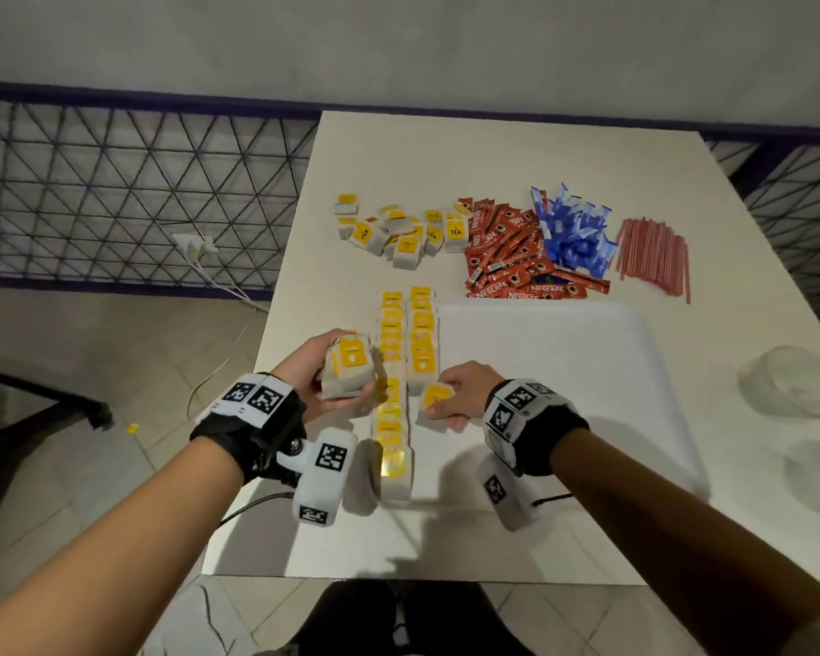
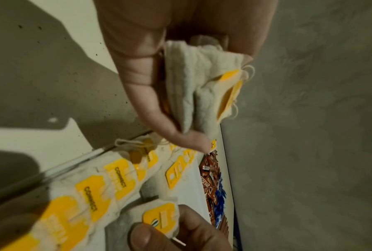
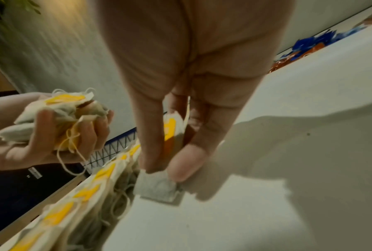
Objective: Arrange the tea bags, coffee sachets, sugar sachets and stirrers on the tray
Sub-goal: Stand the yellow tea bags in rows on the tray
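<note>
While the right hand point(image 1: 455, 393) pinches one tea bag point(image 1: 434, 403) low over the white tray point(image 1: 564, 371), just right of two tea bag rows point(image 1: 405, 362), the left hand point(image 1: 320, 371) grips a bundle of tea bags point(image 1: 349, 369). Far behind lie loose tea bags point(image 1: 398, 229), coffee sachets point(image 1: 507, 250), sugar sachets point(image 1: 571, 229) and stirrers point(image 1: 654, 250).

A plain indoor room with bare work space: a white table point(image 1: 493, 153) against a grey wall point(image 1: 398, 40), tiled floor point(image 1: 114, 371), blue mesh fence point(image 1: 114, 182), floor socket point(image 1: 195, 243).
</note>
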`<state>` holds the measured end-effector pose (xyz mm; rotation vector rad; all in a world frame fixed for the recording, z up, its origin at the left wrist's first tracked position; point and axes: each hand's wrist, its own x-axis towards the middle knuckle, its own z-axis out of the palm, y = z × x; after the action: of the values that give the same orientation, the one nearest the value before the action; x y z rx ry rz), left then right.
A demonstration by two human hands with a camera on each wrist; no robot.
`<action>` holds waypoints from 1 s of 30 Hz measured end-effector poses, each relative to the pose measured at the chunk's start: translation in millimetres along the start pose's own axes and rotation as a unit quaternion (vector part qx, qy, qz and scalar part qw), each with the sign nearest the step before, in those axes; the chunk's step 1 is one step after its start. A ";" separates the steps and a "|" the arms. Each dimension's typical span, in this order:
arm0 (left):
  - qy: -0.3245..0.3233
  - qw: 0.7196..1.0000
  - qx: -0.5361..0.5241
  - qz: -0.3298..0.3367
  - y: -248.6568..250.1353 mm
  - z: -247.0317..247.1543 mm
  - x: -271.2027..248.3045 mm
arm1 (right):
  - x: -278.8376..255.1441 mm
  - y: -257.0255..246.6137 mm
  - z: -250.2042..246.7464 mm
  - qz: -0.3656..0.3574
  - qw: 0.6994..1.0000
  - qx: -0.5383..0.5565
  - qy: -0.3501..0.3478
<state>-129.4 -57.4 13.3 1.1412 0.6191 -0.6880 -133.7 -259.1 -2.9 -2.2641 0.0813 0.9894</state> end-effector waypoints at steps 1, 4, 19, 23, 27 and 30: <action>-0.002 1.000 0.006 -0.001 -0.1 -1.6 1.2 | 0.2 -0.5 0.0 0.002 1.000 -0.006 0.011; -0.006 1.000 0.026 -0.004 0.5 -6.7 3.0 | 1.4 -1.1 -2.2 0.015 0.999 -0.005 0.048; 0.026 0.999 0.045 0.001 8.4 -20.9 2.8 | 12.1 -9.2 -7.1 0.045 0.984 0.155 0.082; 0.026 0.999 0.045 -0.014 8.3 -19.4 0.9 | 15.6 -7.7 -6.2 0.058 0.984 0.137 0.094; 0.020 0.999 0.025 -0.027 9.2 -13.0 -1.6 | 16.7 -8.8 -5.9 0.056 0.984 0.115 0.127; 0.010 0.999 0.024 -0.035 10.0 -6.6 -4.0 | 8.5 -19.4 -9.3 0.002 0.980 0.077 0.181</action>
<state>-125.0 -47.8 20.3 1.1773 0.6650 -0.7547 -115.9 -247.8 6.6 -2.2731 0.3074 0.5414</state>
